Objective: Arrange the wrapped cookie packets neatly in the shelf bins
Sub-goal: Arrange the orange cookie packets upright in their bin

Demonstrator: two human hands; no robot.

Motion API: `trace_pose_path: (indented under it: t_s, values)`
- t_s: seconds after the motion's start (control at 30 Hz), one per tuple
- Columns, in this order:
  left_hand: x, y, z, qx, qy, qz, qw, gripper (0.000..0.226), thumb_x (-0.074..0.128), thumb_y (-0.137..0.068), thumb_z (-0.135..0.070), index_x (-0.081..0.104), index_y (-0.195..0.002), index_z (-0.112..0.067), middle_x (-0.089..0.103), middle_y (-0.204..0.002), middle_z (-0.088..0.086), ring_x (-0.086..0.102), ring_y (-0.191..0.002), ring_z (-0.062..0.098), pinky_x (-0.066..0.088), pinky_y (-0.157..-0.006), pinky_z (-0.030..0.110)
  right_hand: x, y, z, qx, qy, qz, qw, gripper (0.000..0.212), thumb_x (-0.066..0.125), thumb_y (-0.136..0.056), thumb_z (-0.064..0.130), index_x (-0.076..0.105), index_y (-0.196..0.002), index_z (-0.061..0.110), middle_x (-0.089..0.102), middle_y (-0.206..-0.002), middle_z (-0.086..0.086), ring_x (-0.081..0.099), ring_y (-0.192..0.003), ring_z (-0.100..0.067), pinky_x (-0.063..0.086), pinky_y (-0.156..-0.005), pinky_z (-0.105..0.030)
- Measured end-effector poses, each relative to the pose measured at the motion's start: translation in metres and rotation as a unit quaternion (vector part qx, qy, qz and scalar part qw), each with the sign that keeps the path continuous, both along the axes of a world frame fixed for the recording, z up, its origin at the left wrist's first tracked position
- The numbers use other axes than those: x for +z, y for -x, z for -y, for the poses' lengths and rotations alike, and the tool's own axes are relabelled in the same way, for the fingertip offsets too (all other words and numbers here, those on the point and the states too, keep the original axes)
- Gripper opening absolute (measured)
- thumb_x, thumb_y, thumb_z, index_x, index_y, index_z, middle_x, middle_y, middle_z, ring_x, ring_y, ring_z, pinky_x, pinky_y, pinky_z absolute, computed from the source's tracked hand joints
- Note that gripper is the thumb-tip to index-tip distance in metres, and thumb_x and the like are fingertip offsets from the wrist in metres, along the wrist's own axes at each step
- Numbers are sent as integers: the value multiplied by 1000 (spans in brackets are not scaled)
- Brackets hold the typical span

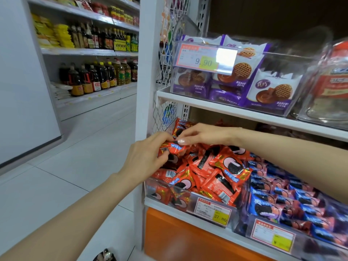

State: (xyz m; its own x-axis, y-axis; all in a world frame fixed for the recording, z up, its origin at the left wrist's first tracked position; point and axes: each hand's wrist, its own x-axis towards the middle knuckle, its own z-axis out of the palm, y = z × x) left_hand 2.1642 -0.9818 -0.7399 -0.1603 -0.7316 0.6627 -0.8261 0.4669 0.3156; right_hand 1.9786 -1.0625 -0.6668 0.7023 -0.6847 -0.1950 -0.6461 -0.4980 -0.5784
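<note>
**Two hands hold one red cookie packet above a full shelf bin**

The left hand (145,157) and right hand (203,135) meet at one red cookie packet (174,147). Each grip is narrow: the left hand's fingers curl round the packet's lower left end, and the right hand's thumb and fingertips pinch its upper edge.

Directly below the grip, a heap of red packets (216,172) fills a clear bin (163,182), rising above its front rim. Below and to the right of the grip, the bin's front carries a price tag (214,210) reading 27.80. Further right lies a bin of blue packets (282,200), whose own tag is too blurred to read.

Just above the grip runs the white edge of the upper shelf (244,112), leaving only a low gap over the heap. On that shelf stands a bin of purple packets (263,91) with a tag (203,59) reading 9.90.

Left of the grip, beyond the shelf's white upright, lies open tiled floor (75,166).
</note>
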Motion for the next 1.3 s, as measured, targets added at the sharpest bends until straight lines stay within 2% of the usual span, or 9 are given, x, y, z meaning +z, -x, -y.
trace_pose_path:
  t_s: [0.17,0.33,0.53,0.63,0.73,0.83,1.0,1.17,1.3]
  values:
    - [4,11,-10,-52,-123,-242,961,40,68,-78,-2,51,-110,-22,45,-113,-8,52,-93,0,46,-77,12,-5,3,-2,-50,-43,51,997,38,73,-80,15,64,-117,12,70,-107,-9,63,-93,-17,47,-96,-38]
    - [14,36,-21,-89,-303,-552,772,39,66,-85,-14,42,-116,-11,58,-98,2,64,-88,15,56,-73,22,-2,9,0,-86,-80,107,987,42,70,-76,-4,58,-114,12,64,-99,-13,61,-85,-23,52,-73,-29]
    - [9,34,-6,-92,-344,-659,662,29,63,-86,-5,52,-113,-2,67,-102,15,68,-81,18,57,-71,22,-9,6,-2,-142,-121,154,970,39,70,-80,9,57,-116,8,67,-93,-9,63,-82,-19,49,-78,-27]
    - [7,31,-2,-33,-315,-526,789,38,65,-86,-14,48,-118,-2,66,-100,10,66,-85,20,56,-74,28,-9,3,1,-173,-40,100,979,46,76,-76,26,60,-117,13,70,-105,-7,65,-92,-22,50,-82,-31]
    - [-1,26,-2,132,-209,-82,965,30,56,-91,-21,44,-116,-10,59,-105,5,60,-95,25,44,-71,31,-7,-1,24,-222,12,141,965,44,71,-81,26,56,-122,17,62,-113,2,58,-96,-12,43,-83,-24]
    - [-10,29,-2,205,-120,170,956,35,58,-86,-14,46,-118,-7,54,-113,10,62,-92,27,44,-61,32,-10,-11,52,-239,61,165,955,48,73,-79,21,57,-124,11,60,-118,-1,55,-111,-18,41,-97,-27]
    - [-19,34,22,195,-97,207,954,50,91,-20,-11,62,-60,-11,55,-50,5,49,-30,19,27,-29,15,-27,-26,75,-233,168,44,957,49,78,-72,11,58,-116,4,57,-112,-8,53,-110,-25,40,-82,-26]
    - [-6,43,22,225,-167,260,924,31,55,-84,-5,52,-115,-4,57,-113,12,65,-91,22,50,-69,27,-32,-28,90,-200,211,-5,957,46,80,-70,10,57,-109,2,51,-100,-7,48,-95,-21,38,-71,-26]
    - [0,47,25,216,-149,313,913,43,47,-88,3,39,-130,1,28,-138,17,53,-108,25,42,-73,28,-20,-21,103,-189,198,-32,961,49,83,-65,11,61,-109,4,61,-107,-13,58,-101,-28,48,-87,-37]
